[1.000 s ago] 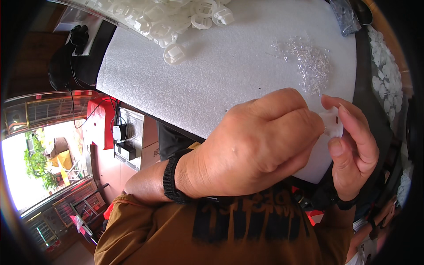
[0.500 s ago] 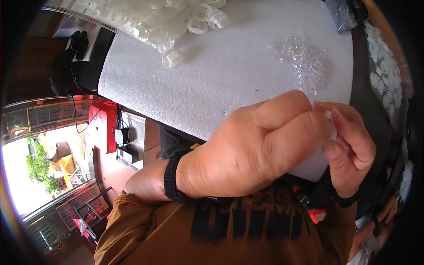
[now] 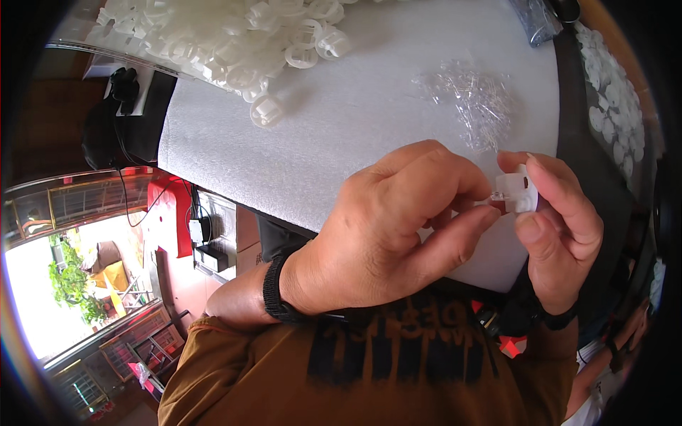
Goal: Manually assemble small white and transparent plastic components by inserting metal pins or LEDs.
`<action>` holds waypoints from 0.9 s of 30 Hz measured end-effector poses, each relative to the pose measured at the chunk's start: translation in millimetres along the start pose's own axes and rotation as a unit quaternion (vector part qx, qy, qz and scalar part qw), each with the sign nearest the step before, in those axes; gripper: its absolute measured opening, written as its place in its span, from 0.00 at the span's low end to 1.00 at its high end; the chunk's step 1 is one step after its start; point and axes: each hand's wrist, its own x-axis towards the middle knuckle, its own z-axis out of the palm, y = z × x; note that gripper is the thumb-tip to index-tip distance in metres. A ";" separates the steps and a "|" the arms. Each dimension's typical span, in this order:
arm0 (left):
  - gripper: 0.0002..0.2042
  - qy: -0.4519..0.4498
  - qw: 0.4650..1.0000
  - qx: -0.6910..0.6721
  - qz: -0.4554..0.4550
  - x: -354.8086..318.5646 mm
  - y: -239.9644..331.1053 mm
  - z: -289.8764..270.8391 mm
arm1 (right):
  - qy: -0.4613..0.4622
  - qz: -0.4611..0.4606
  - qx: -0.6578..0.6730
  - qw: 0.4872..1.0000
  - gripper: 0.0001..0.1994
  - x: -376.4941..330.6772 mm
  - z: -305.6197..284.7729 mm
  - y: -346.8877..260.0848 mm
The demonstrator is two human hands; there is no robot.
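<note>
My right hand [image 3: 565, 224] pinches a small white plastic fitting [image 3: 524, 197] between thumb and fingers; a dark opening shows in its side. From the left comes my left hand [image 3: 398, 224], its thumb and index finger brought together around a small clear plastic pin [image 3: 498, 195]. The pin meets the left side of the white fitting; how deep it sits cannot be made out. Beyond the hands a loose heap of similar clear pins [image 3: 479, 99] lies on the white foam-covered table [image 3: 234, 142].
A large pile of white ring-shaped plastic parts [image 3: 234, 42] covers the far left. At the far right corner lies a clear bag [image 3: 536, 25]. Many white pieces [image 3: 612, 106] lie beyond the right edge. A red stool [image 3: 169, 216] stands left, below the table.
My left hand has drawn back to the left, and its fingers have loosened from a tight curl. The white fitting in my right hand and the clear pin now show.
</note>
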 end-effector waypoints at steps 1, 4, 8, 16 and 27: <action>0.07 -0.012 1.000 0.001 0.016 -0.4 -3.4 0.0 | -0.007 -0.004 -0.015 1.000 0.18 0.5 -0.6 0.4; 0.06 -0.033 0.999 0.012 0.024 1.0 -4.8 -1.0 | -0.028 -0.049 -0.035 0.998 0.18 0.3 -4.1 5.1; 0.04 -0.039 0.999 0.012 0.012 -0.9 -6.2 -0.4 | -0.047 -0.046 -0.091 0.994 0.19 2.6 -4.4 1.6; 0.05 -0.052 0.997 0.057 0.012 -5.6 -1.7 -3.6 | -0.070 -0.029 -0.135 0.988 0.19 2.7 -0.6 -3.5; 0.07 -0.061 0.994 0.074 0.052 -7.8 4.7 -3.0 | -0.055 -0.030 -0.098 0.993 0.19 -1.8 3.9 -7.6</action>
